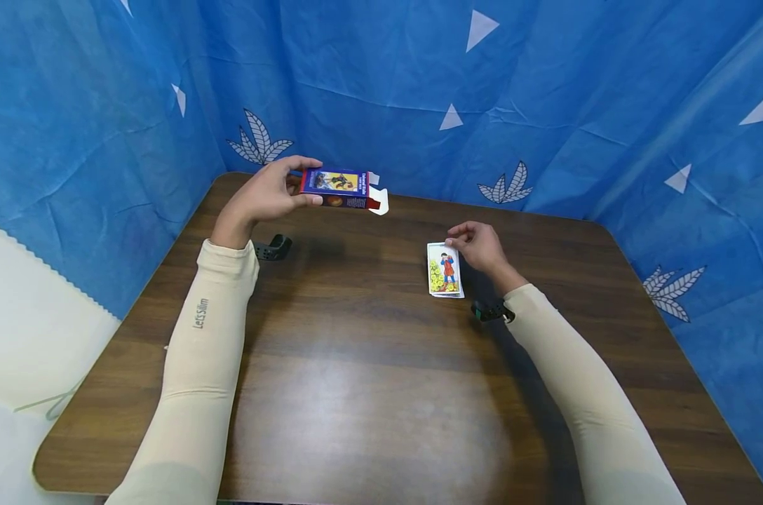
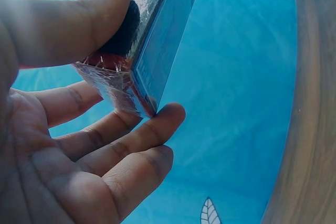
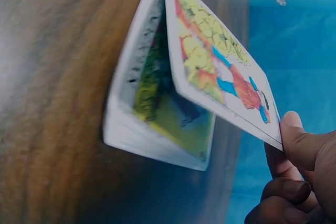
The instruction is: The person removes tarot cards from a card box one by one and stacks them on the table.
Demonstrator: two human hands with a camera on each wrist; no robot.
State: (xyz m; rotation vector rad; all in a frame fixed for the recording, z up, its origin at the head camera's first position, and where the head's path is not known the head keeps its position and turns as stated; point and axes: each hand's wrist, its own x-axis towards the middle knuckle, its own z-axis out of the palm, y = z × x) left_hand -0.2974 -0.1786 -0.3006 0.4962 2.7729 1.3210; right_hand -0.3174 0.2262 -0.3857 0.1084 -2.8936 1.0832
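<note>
High over the far left of the table, my left hand (image 1: 269,193) grips a dark blue tarot card box (image 1: 334,184) by its left end, thumb on one side and fingers on the other. White flaps stick out from the box's right end. Clear wrap clings to the end nearest the palm in the left wrist view. My right hand (image 1: 480,247) pinches the far edge of a picture card (image 1: 443,268) showing a figure in red and yellow discs. That card tilts up off a card stack (image 3: 152,148) lying on the table, its near end still close to the stack.
The brown wooden table (image 1: 356,365) reaches back to a blue curtain (image 1: 388,84) with white triangles and leaf prints. A black strap (image 1: 274,247) shows at the left wrist, another strap (image 1: 491,311) at the right. White fabric (image 1: 28,330) hangs beside the table's left edge.
</note>
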